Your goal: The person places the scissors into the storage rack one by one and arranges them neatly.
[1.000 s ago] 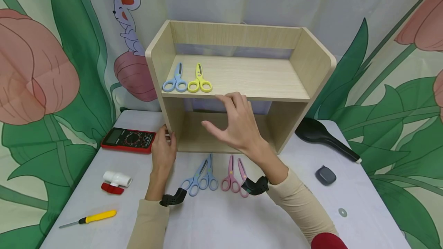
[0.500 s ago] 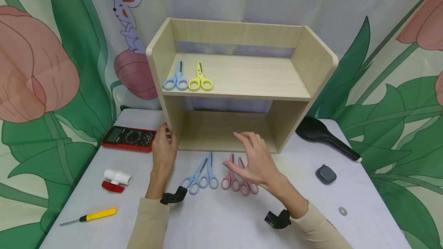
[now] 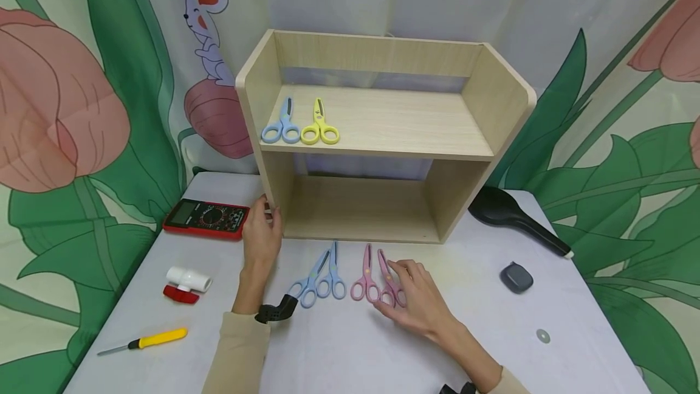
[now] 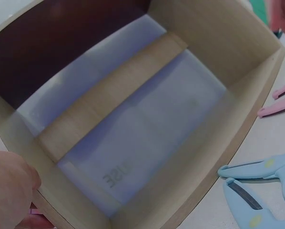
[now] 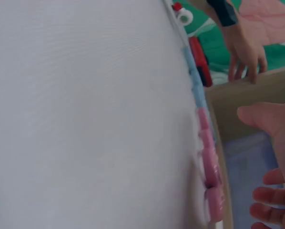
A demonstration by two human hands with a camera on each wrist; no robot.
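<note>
Left sleeve (image 3: pixel 238 348): plain beige, long, with a straight-edged cuff
Right sleeve (image 3: pixel 510 385): matching beige, mostly out of view
Left wrist device (image 3: pixel 276 309): black, an angular bent block
Right wrist device (image 3: pixel 466 388): black, partly cut off
Left hand (image 3: pixel 261 233): bare
Right hand (image 3: pixel 418 300): bare

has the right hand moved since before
Yes: the right hand has moved down and slightly right in the head view, from the wooden shelf's upper board to the rightmost pink scissors.
</note>
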